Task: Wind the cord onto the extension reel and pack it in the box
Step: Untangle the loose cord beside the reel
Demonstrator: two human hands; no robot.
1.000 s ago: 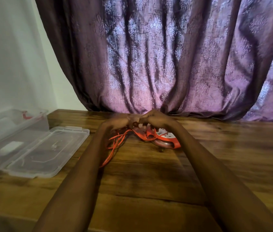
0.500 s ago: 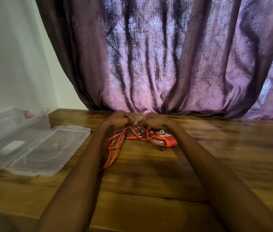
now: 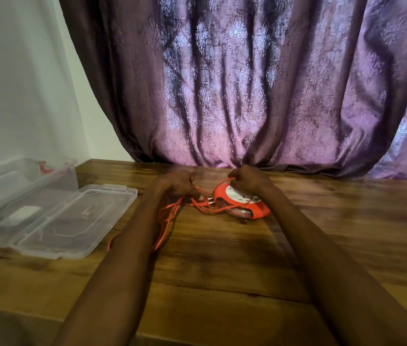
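An orange extension reel [image 3: 245, 206] with a white socket face lies flat on the wooden table [image 3: 222, 258], near its back edge. My right hand [image 3: 247, 181] hovers over the reel's far side and pinches a loop of orange cord. My left hand [image 3: 178, 182], just left of the reel, grips several strands of the orange cord [image 3: 167, 221], which trail down along my left forearm toward me. The cord's orange plug [image 3: 203, 202] lies between my hands, beside the reel. The clear plastic box [image 3: 22, 186] stands open at the left.
The box's clear lid [image 3: 72, 221] lies flat on the table, hinged open toward the reel. A purple patterned curtain [image 3: 247, 83] hangs behind the table's back edge. A white wall [image 3: 17, 83] is at the left.
My hands, close together over the reel before, have drawn apart: the left went left with the cord, the right lifted a loop. The reel's white face now shows.
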